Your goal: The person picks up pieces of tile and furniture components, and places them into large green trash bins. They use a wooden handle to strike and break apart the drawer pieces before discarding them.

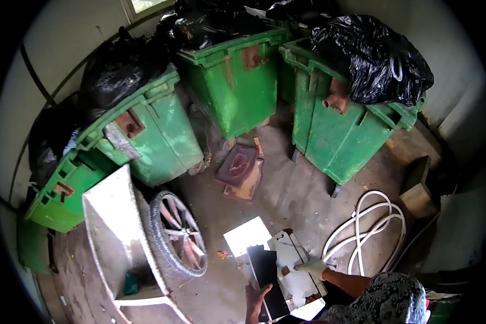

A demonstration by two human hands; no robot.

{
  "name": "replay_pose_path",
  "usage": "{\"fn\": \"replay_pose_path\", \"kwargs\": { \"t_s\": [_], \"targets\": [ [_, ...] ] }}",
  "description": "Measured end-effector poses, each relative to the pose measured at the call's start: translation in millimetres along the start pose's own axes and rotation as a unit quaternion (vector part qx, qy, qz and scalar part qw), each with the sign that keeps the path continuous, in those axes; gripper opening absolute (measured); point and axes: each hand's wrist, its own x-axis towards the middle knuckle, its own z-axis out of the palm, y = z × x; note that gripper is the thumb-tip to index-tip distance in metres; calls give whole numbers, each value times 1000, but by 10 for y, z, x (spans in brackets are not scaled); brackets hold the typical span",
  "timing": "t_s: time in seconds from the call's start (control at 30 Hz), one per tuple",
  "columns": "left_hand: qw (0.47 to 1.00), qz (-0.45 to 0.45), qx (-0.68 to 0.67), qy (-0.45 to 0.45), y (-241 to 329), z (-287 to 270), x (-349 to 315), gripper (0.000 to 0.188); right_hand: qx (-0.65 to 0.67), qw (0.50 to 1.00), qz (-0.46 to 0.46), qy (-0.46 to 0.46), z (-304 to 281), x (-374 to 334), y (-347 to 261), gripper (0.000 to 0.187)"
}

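Observation:
At the bottom of the head view, my left hand (256,301) is bare and closed on the edge of a black flat panel (271,286), thumb lying over it. Beside that panel is a torn white cardboard box (297,281) with brown showing along its ragged edges. My right hand (311,268), in a pale glove, grips this box from the right side. Whether the black panel is part of the box I cannot tell. A bright white sheet (247,236) lies just beyond, partly behind the box.
Several green wheeled bins (243,86) stand around, topped with black rubbish bags (372,59). A metal handcart (110,205) with a spoked wheel (181,237) is at the left. A coiled white hose (356,237) lies right; a dark red flat box (237,164) sits ahead.

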Motion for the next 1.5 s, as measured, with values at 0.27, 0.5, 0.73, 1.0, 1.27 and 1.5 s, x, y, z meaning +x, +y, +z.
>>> {"fn": "replay_pose_path", "kwargs": {
  "t_s": [0.27, 0.5, 0.73, 1.0, 1.27, 1.5],
  "targets": [
    [988, 25, 38, 149, 1069, -508, -1329, 87, -1, 999, -10, 42, -105, -637, -356, 56],
    [976, 129, -76, 160, 995, -934, -1662, 67, 35, 994, -77, 68, -330, -1168, -898, 60],
    [938, 235, -234, 105, 1832, -991, -2137, 55, 26, 986, -43, 157, -738, -1436, -1215, 60],
    [904, 207, -342, 149, 2290, -930, -2009, 42, 328, 900, -153, 244, -1287, -1714, -1289, 40],
    [863, 223, -404, 206, 2262, -964, -2440, 44, 330, 910, -130, 216, -1431, -1463, -1563, 43],
    [840, 171, -406, 316, 1742, -930, -2473, 50, 314, 929, -143, 130, -1446, -944, -1413, 40]
  ]
}}
